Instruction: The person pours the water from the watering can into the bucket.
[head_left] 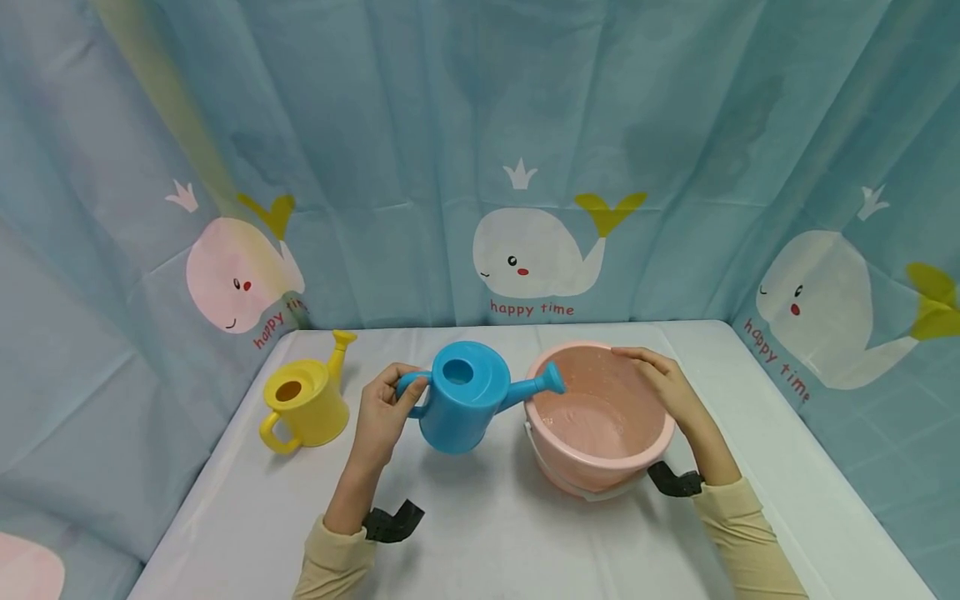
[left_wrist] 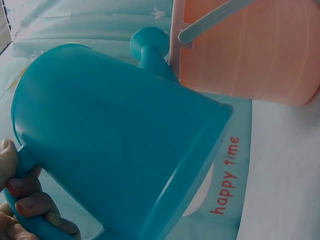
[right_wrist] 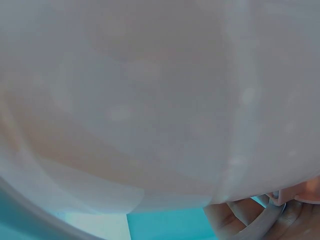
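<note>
Left hand (head_left: 384, 417) grips 1 blue watering can (head_left: 459, 412) (1 yellow can (head_left: 318, 408) nearby), right hand (head_left: 670, 387) 1 pink bucket (head_left: 592, 460).

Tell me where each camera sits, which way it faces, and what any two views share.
Head: on the head, facing forward and down at the blue watering can and pink bucket; left hand, right hand and both forearms show.
Left wrist: on that wrist, facing the can's side; left fingers show at lower left.
Right wrist: on that wrist, close to the bucket's outside; right fingers show at lower right.
Shared: head and left wrist both show can and bucket.
</note>
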